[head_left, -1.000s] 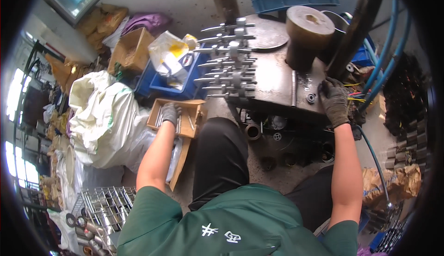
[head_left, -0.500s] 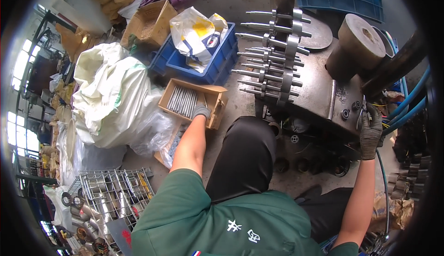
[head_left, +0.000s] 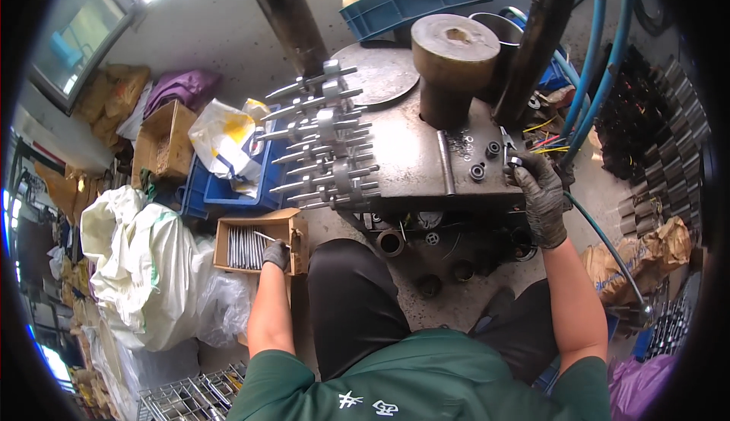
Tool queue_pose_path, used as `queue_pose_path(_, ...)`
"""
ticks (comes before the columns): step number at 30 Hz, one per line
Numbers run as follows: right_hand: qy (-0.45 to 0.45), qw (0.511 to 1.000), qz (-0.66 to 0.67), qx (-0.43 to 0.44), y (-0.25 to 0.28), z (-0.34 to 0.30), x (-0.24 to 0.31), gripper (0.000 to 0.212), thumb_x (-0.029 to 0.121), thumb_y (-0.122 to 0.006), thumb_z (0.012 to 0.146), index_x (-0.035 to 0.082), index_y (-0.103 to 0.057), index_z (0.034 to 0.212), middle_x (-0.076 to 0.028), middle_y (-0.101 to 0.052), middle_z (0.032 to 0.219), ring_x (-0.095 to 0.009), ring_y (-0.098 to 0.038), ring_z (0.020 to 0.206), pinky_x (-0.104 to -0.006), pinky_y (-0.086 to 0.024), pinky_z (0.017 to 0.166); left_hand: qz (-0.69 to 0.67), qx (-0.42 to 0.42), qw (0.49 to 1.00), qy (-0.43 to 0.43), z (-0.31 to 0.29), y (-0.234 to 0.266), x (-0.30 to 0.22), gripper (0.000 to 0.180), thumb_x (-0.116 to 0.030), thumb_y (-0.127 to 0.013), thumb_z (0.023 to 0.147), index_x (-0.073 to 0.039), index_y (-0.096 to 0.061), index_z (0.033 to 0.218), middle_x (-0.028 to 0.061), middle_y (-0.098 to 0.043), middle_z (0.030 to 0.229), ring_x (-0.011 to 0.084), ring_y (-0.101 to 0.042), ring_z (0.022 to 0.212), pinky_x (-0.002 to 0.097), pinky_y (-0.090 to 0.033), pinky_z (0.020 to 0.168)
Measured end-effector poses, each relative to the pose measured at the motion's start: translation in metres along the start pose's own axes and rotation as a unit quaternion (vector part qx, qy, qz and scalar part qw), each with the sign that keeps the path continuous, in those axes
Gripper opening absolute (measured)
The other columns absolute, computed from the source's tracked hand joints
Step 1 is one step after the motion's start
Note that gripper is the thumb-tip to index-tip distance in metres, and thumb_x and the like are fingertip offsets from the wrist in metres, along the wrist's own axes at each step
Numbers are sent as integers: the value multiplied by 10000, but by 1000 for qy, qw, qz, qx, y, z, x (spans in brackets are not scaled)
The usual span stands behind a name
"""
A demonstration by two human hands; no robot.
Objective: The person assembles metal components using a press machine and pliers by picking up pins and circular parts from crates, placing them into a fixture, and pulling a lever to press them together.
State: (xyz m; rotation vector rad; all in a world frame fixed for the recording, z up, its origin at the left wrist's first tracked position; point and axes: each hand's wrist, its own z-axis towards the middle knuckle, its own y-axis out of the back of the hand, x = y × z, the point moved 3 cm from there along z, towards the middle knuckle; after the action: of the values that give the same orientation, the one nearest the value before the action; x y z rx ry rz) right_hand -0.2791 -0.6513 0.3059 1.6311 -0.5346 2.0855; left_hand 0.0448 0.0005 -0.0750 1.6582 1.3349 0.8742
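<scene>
My left hand point(head_left: 277, 254), in a grey glove, is closed on one end of a thin metal rod point(head_left: 264, 236). That rod lies slantwise over a row of similar rods point(head_left: 242, 249) in an open cardboard box point(head_left: 222, 240). At the right edge of the steel machine table point(head_left: 411, 174), my gloved right hand point(head_left: 541, 196) pinches a small shiny metal ring point(head_left: 514, 162) at its fingertips. A slim pointed metal tool point(head_left: 505, 138) lies just beyond those fingers. Two dark round bearing-like parts, a nearer one point(head_left: 477, 171) and a farther one point(head_left: 493, 149), sit left of the hand.
Shafts with round collars point(head_left: 334, 124) stand stacked along the table's left edge. Behind are a thick steel cylinder point(head_left: 455, 56) and upright posts point(head_left: 532, 48). A loose bar point(head_left: 445, 162) lies on the table. Blue crates point(head_left: 266, 185) and a white sack point(head_left: 125, 261) are left; blue hoses point(head_left: 601, 63) hang right.
The view has swung right, so everything sits farther left. My left hand has raised one rod's end out of the row. A metal ring now shows in my right fingertips.
</scene>
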Motion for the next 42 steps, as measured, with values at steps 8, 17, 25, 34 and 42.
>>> queue_pose_path(8, -110, 958, 259, -58, 11, -9, 7, 226, 72, -551, 1048, 19, -585, 1266, -119, -695, 1166, -255, -739, 1003, -397, -637, 881, -809, -303, 486, -133, -147, 198, -78, 362, -108, -669, 910, -127, -570, 1257, 125, -699, 1074, 277, -705, 968, 403, -609, 796)
queue_pose_path(17, -137, 941, 308, -36, 5, -13, 20, 335, -4, -480, 1019, -11, -517, 1352, -160, -662, 1202, -299, -727, 1057, -388, -635, 874, -791, -93, 445, -409, -319, 383, -349, 576, -156, -670, 931, -25, -474, 1457, 156, -709, 1089, 292, -724, 955, 428, -640, 782)
queue_pose_path(25, -180, 900, 395, -33, 16, -21, 8, 300, 6, -519, 994, -6, -541, 1293, -140, -670, 1160, -283, -710, 1074, -391, -636, 849, -647, 303, 576, -396, -338, 286, -530, 408, -198, -674, 1004, -42, -575, 1368, 86, -699, 1124, 174, -676, 1020, 317, -567, 889)
queue_pose_path(34, -202, 932, 293, -63, 18, -32, 9, 365, -9, -542, 989, -21, -549, 1353, -139, -692, 1147, -254, -739, 985, -362, -640, 835, -500, 254, 718, -412, -341, 252, -530, 426, -207, -678, 1014, -15, -579, 1382, 80, -678, 1172, 147, -619, 1064, 329, -530, 956)
queue_pose_path(42, -98, 979, 176, -17, 30, -30, 3, 344, 141, -646, 987, 7, -624, 1303, -136, -711, 1207, -226, -682, 1126, -360, -562, 955, -472, 264, 742, -396, -335, 252, -535, 420, -203, -684, 1012, -37, -582, 1384, 70, -690, 1130, 122, -618, 1029, 311, -536, 921)
